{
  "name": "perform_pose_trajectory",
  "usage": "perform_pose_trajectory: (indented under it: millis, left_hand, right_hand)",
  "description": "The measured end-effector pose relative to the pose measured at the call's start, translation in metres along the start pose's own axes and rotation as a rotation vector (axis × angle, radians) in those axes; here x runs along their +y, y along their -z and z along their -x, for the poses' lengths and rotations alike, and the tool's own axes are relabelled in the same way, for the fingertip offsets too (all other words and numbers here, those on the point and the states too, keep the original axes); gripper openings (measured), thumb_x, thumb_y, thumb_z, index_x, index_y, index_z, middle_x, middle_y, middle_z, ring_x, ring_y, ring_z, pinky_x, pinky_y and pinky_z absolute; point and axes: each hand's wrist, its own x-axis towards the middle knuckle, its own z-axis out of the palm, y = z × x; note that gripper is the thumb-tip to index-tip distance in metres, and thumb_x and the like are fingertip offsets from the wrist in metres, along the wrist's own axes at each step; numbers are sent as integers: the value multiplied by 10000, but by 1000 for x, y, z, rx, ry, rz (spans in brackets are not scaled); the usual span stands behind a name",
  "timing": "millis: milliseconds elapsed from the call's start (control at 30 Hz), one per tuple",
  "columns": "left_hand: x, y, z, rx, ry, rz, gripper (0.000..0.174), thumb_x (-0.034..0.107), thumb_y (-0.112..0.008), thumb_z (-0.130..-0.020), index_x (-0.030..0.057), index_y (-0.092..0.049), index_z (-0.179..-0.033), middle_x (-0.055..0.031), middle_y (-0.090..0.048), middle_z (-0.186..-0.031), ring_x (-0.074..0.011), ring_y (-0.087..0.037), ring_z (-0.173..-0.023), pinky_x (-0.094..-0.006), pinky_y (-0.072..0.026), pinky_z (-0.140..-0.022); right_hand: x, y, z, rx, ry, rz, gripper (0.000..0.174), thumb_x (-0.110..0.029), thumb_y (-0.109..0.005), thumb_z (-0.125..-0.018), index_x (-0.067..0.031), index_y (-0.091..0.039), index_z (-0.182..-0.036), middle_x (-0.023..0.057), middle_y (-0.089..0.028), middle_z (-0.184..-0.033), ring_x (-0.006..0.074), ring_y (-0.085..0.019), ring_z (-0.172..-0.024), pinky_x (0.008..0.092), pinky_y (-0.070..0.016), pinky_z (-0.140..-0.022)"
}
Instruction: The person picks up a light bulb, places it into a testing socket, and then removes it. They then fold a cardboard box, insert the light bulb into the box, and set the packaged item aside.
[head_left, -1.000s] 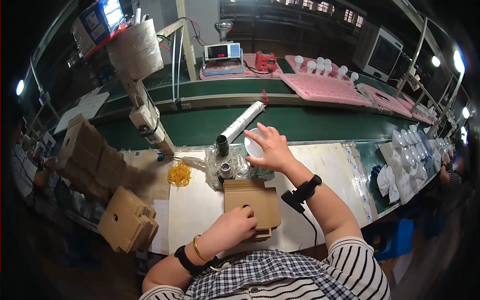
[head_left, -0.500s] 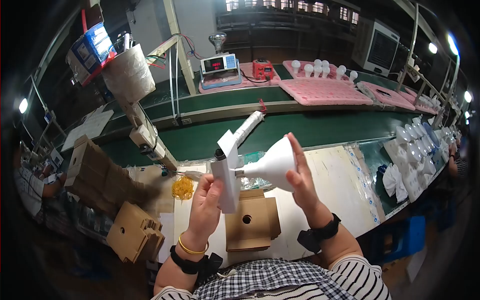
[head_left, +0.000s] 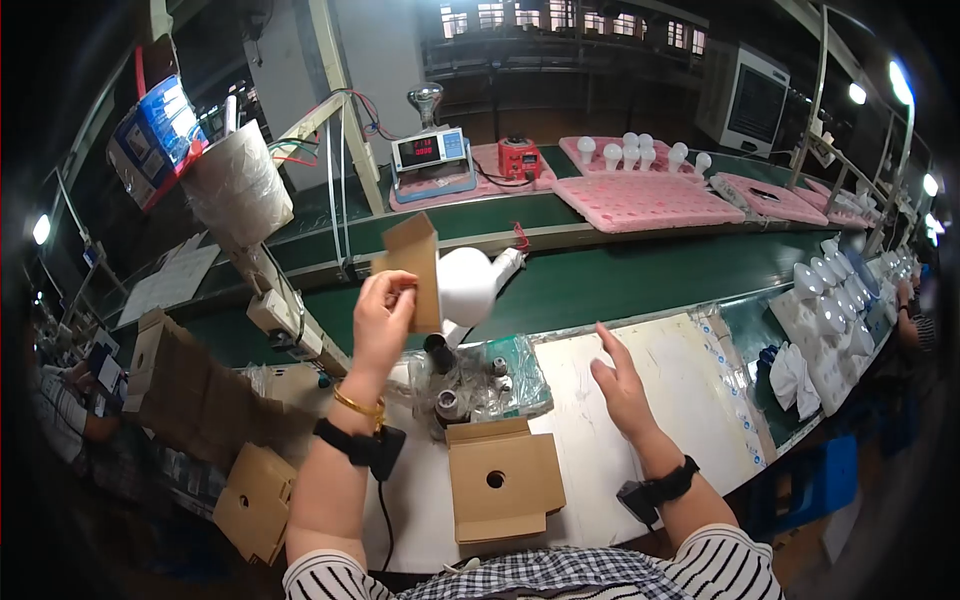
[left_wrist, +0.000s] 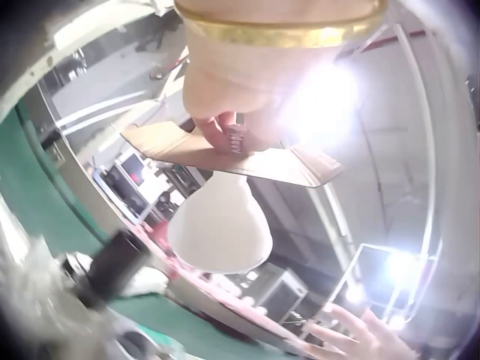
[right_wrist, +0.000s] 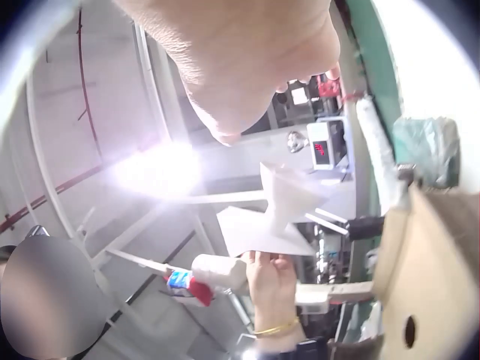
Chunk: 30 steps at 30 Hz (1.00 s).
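Note:
My left hand (head_left: 382, 312) is raised over the bench and pinches the metal screw base (left_wrist: 237, 139) of a large white light bulb (head_left: 466, 287). That base pokes through a folded cardboard insert (head_left: 425, 275), whose flaps stand bent at its ends. On the insert's other side the bulb's flared white body (left_wrist: 219, 229) widens away from the fingers. Farther right, my right hand (head_left: 626, 388) hovers above the white bench top with fingers extended, holding nothing. Below, between the hands, lies a stack of flat cardboard inserts (head_left: 505, 512), the top one with a round hole.
A black tube (head_left: 438, 352) and metal sockets stand on the plastic-wrapped block (head_left: 520, 375) behind the stack. More cardboard (head_left: 250, 500) is at the left. A meter (head_left: 432, 152) and pink foam trays (head_left: 650, 205) sit at the back; several bulbs (head_left: 825, 310) stand at the right.
The right hand fetched the bulb and the left hand lifted an insert from the stack. They met in the middle; now the right hand has let go and the left has carried both leftward.

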Motion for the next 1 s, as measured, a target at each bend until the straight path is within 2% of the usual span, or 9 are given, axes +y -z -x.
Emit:
perform_pose_trajectory:
  millis: [133, 300, 333, 500, 600, 667, 767, 833, 1000]
  left_hand:
    - [-101, 11, -32, 8, -77, -448, 117, 15, -603, -880, 13, -659, -983, -153, -624, -966, -311, -624, -875, -388, -517, -791]
    - [-179, 8, -16, 2, -45, -687, 112, 19, -609, -878, 28, -681, -963, -179, -625, -969, -368, -593, -937, -452, -481, -865]
    - [-178, 10, -15, -37, 54, -648, 158, 22, -612, -878, 39, -679, -1020, -189, -621, -1083, -377, -570, -1060, -458, -455, -940]
    - [-132, 18, -2, 117, -2, -584, 224, 36, -606, -887, 45, -658, -1104, -170, -525, -1332, -360, -475, -1268, -438, -420, -1032]
    - [-55, 30, 41, 179, 16, -293, 255, 29, -581, -899, 38, -635, -1148, -160, -542, -1301, -319, -517, -1214, -392, -412, -1025]
    - [-16, 38, 91, 220, 68, -67, 208, 8, -549, -925, 15, -624, -1118, -130, -563, -1255, -237, -562, -1129, -326, -465, -918]
    - [21, 62, 185, 112, 80, -176, 125, -7, -577, -910, 6, -613, -1030, -117, -569, -1013, -206, -555, -894, -324, -467, -776]
    - [39, 81, 239, 6, 88, -340, 83, 87, -628, -902, 16, -635, -859, -160, -600, -825, -326, -574, -762, -421, -475, -690]
    - [18, 110, 344, -75, 589, -353, 89, 104, -640, -889, 16, -649, -903, -177, -613, -861, -344, -577, -787, -441, -475, -716]
  right_hand:
    - [94, 43, 42, 84, -13, 618, 527, -314, -638, -912, -80, -546, -1375, 202, -465, -1443, 393, -415, -1340, 489, -349, -1105]
    - [116, 43, 76, 70, -55, 844, 499, -308, -663, -876, -100, -591, -1324, 155, -498, -1413, 363, -407, -1347, 491, -338, -1089]
    - [109, 38, 76, 95, -43, 920, 487, -305, -664, -872, -109, -600, -1313, 140, -507, -1405, 349, -398, -1357, 488, -330, -1087]
    - [108, 36, 77, 116, -43, 944, 477, -311, -656, -879, -119, -601, -1312, 116, -505, -1416, 329, -386, -1369, 488, -325, -1081]
    - [110, 34, 77, 139, -24, 946, 467, -319, -650, -881, -122, -607, -1303, 112, -513, -1409, 327, -400, -1358, 483, -333, -1073]
    - [113, 35, 78, 137, 29, 983, 458, -329, -644, -882, -124, -614, -1290, 113, -526, -1391, 327, -421, -1338, 479, -347, -1058]
    - [108, 36, 78, 148, 45, 1015, 452, -330, -637, -886, -124, -616, -1288, 120, -536, -1375, 331, -436, -1321, 479, -359, -1044]
    - [106, 34, 78, 122, 27, 1005, 454, -333, -624, -895, -122, -611, -1296, 125, -534, -1380, 336, -426, -1330, 480, -352, -1056]
    - [108, 32, 79, 130, 26, 1027, 452, -330, -609, -904, -118, -604, -1304, 130, -531, -1383, 332, -413, -1344, 476, -336, -1076]
